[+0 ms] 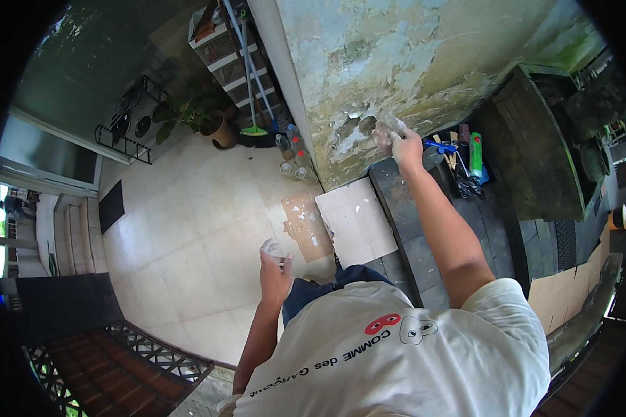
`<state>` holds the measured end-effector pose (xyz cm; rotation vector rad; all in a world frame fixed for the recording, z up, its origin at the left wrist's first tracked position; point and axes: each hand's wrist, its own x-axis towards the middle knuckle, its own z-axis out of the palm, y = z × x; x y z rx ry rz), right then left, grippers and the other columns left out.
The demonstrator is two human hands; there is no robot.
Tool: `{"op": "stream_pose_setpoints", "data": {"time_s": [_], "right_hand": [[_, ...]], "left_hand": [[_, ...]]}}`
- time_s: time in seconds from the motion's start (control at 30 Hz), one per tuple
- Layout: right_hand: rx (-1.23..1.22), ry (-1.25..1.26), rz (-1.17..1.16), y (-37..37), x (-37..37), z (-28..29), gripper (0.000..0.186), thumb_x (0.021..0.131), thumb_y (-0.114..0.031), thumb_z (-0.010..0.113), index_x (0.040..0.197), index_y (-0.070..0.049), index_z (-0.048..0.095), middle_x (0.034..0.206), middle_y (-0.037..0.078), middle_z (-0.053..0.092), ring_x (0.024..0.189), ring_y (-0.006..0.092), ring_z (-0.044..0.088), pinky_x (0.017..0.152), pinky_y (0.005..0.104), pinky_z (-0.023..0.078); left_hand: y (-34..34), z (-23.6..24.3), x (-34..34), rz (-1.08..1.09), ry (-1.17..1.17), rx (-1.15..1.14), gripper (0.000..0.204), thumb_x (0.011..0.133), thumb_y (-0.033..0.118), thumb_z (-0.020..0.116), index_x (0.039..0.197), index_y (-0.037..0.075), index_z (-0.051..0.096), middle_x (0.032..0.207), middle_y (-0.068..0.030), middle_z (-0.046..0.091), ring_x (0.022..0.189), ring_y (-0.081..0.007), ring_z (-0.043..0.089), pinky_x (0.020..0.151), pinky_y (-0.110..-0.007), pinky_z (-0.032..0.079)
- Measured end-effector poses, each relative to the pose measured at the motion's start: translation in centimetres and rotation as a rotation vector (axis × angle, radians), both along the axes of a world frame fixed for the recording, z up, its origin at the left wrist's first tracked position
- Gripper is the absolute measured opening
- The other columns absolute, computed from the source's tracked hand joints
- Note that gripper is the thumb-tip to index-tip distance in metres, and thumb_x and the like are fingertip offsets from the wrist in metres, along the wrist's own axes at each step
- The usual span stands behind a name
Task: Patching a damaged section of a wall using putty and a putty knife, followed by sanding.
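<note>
Pale tiled floor [188, 229] carried brown cardboard [295, 207] near right edge; bottles [302, 159], potted plant [214, 128] stood toward far edge; dark mat [111, 207] near left edge.

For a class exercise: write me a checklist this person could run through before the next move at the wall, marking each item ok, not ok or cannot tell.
1. Right hand grips the pale object at the wall: ok.
2. Pale object's exact kind identified: cannot tell; the hand partly covers it.
3. Left hand free: ok; nothing seen in it.
4. Left fingers clean: not ok; whitish residue shows.
5. Wall surface sound: not ok; it is flaking and pitted.
6. Cardboard laid below: ok; a pale sheet and a brown sheet.
</note>
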<state>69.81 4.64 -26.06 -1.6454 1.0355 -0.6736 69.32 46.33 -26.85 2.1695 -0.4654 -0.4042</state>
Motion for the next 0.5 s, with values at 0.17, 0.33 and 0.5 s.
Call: {"op": "stream_pose_setpoints", "data": {"time_s": [0.17, 0.33, 0.5], "right_hand": [[-0.189, -0.118, -0.088, -0.2, 3.4, -5.2, 0.028, 0.088, -0.005, 0.059, 0.115, -0.003, 0.068, 0.106, 0.019, 0.071, 0.094, 0.0259, 0.069, 0.084, 0.031, 0.049], [-0.402, -0.155, 0.149, 2.6, 4.2, -6.8, 0.029, 0.081, 0.002, 0.058, 0.106, -0.004, 0.07, 0.102, 0.019, 0.069, 0.097, 0.0335, 0.065, 0.088, 0.0361, 0.049], [-0.624, 0.14, 0.378, 2.3, 2.5, -7.8, 0.03, 0.073, 0.006, 0.057, 0.097, -0.007, 0.07, 0.094, 0.014, 0.065, 0.094, 0.0361, 0.058, 0.084, 0.0434, 0.048]], "left_hand": [[2.0, -0.1, -1.3, 0.192, 0.083, 0.104, 0.058, 0.092, 0.011, 0.062, 0.138, -0.002, 0.029, 0.119, -0.0176, 0.052, 0.079, -0.022, 0.061, 0.07, -0.035, 0.051], [2.3, -1.3, -1.8, 0.166, 0.106, 0.179, 0.058, 0.091, 0.011, 0.063, 0.137, -0.003, 0.029, 0.117, -0.018, 0.053, 0.078, -0.0225, 0.062, 0.069, -0.036, 0.051], [2.1, -1.5, -1.6, 0.12, 0.121, 0.189, 0.057, 0.091, 0.009, 0.063, 0.136, -0.003, 0.03, 0.114, -0.0177, 0.054, 0.078, -0.0231, 0.062, 0.068, -0.035, 0.051]]}}
